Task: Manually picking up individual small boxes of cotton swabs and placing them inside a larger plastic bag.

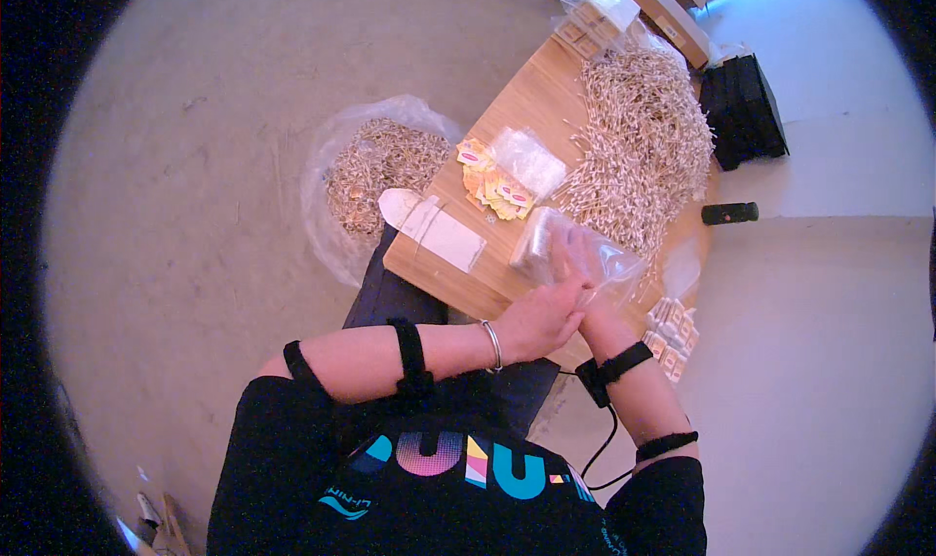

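My left hand [539,320], with a silver bangle at its wrist, is closed on the mouth of a clear plastic bag [616,269] beside my right wrist. My right hand [577,253] reaches into the bag, its fingers stretched out and partly blurred by the film. A whitish, silvery bundle [533,245] lies at the bag's left side; its kind cannot be made out. Beyond the bag are yellow-orange printed cards [497,191] and a stack of clear empty bags [529,162]. A large heap of thin, white-tipped sticks like cotton swabs [648,137] covers the table's right side.
The wooden table [526,93] also bears a white cardboard piece [444,234], packed bundles [671,339] at the near right and packets [597,19] at the far end. An open sack of sticks [380,176] stands on the floor at left. A black crate [743,112] and black cylinder [729,213] are by the wall.
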A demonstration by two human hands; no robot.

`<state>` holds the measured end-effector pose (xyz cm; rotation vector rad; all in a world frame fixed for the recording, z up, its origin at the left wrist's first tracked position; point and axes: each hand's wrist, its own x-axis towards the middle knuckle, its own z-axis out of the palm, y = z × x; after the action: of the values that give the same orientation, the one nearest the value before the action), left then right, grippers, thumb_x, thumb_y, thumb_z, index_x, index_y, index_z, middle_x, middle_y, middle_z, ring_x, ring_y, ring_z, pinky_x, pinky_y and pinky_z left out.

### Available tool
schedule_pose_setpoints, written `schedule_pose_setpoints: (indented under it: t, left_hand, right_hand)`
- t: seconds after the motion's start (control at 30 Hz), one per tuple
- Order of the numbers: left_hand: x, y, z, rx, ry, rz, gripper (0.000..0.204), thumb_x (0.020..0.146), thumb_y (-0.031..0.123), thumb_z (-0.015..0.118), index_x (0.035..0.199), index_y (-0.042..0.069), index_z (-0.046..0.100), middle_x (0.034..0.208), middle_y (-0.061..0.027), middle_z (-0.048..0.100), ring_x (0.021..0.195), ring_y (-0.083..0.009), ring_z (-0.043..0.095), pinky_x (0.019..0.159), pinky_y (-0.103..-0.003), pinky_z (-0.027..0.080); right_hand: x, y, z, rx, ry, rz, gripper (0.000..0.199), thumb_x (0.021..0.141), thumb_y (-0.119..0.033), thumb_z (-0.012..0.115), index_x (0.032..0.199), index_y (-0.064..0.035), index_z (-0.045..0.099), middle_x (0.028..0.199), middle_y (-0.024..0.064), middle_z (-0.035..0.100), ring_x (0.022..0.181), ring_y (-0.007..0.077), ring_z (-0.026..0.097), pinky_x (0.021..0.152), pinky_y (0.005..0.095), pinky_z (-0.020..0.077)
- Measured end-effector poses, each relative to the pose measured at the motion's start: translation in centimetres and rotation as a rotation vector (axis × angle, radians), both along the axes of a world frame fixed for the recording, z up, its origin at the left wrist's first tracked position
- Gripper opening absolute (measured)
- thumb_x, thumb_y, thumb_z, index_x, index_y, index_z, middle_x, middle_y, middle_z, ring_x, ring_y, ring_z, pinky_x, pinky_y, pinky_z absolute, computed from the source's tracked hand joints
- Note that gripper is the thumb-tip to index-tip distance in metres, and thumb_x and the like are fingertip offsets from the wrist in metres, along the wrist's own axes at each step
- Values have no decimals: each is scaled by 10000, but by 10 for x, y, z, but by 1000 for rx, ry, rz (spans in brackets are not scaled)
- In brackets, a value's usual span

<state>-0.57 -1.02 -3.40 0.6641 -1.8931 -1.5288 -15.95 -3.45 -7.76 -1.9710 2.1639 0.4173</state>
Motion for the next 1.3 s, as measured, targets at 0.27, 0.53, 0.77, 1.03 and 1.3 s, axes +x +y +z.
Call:
schedule_pose_setpoints:
  t: [0.27,0.53,0.77,1.03,1.3]
  left_hand:
    - [-2,-10,5,49,91,93,360,810,85,577,1136,45,429,740,-128,567,676,-264,584,619,-377,468]
    - [-4,-8,17,102,70,58,364,801,78,573,1140,46,444,715,-108,535,644,-215,556,593,-340,457]
    - [1,-13,32,16,-140,68,431,778,75,584,1171,26,416,865,-176,580,808,-347,579,730,-411,467]
    - [-25,-39,78,-899,63,-157,454,754,34,582,1189,37,450,1057,-187,534,982,-302,553,787,-377,487]
    - [-76,-72,35,-990,-883,-624,178,768,58,573,924,31,653,935,-149,652,864,-272,645,745,-340,520]
  right_hand:
    - [-22,41,2,-132,-571,288,612,801,-272,568,1344,-92,352,1295,170,420,1160,331,446,996,425,363]
    - [-25,37,-14,-43,-1000,58,345,821,-179,550,1156,-101,553,1147,110,579,1044,240,532,943,386,409]
    - [1,32,44,-133,-611,214,221,812,-152,547,1017,-107,619,1028,111,629,981,233,563,872,354,453]
    - [-12,85,126,-723,-243,-92,292,729,-169,674,968,-37,571,1062,144,555,944,292,547,793,391,453]
    - [-21,104,68,-453,-961,-690,334,788,-57,581,1090,-4,448,714,59,567,628,132,560,560,274,454]
